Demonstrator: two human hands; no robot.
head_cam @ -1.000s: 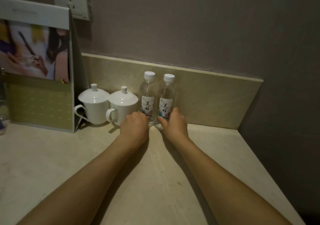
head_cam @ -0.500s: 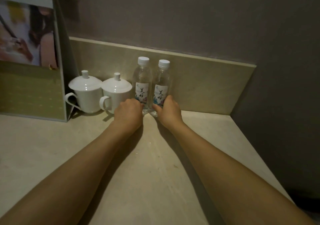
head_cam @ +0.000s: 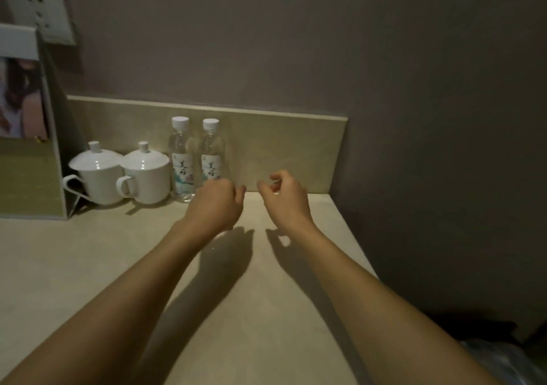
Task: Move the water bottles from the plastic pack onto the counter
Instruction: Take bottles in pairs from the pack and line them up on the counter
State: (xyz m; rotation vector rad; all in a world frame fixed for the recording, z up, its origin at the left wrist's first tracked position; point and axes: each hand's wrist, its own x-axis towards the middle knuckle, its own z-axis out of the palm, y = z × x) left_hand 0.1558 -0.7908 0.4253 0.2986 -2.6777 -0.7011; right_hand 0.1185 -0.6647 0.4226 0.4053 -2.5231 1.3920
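Two clear water bottles with white caps and printed labels stand upright side by side on the beige counter (head_cam: 88, 266) against the backsplash: the left bottle (head_cam: 181, 159) and the right bottle (head_cam: 212, 154). My left hand (head_cam: 216, 204) hovers just in front of the right bottle, hiding its base, fingers loosely curled and empty. To the right of the bottles, apart from them, is my right hand (head_cam: 284, 196), empty too, with curled fingers. Shiny clear plastic (head_cam: 503, 361), perhaps the pack, shows at the bottom right below the counter.
Two white lidded cups (head_cam: 97, 174) (head_cam: 146, 174) stand left of the bottles. A standing card holder (head_cam: 29, 154) with a photo is at the far left, under a wall socket (head_cam: 38, 9). The counter ends at the dark wall on the right.
Both hands have let go of the bottles and drawn back to the right and up. The bottles stay standing by the backsplash. The camera view has shifted.
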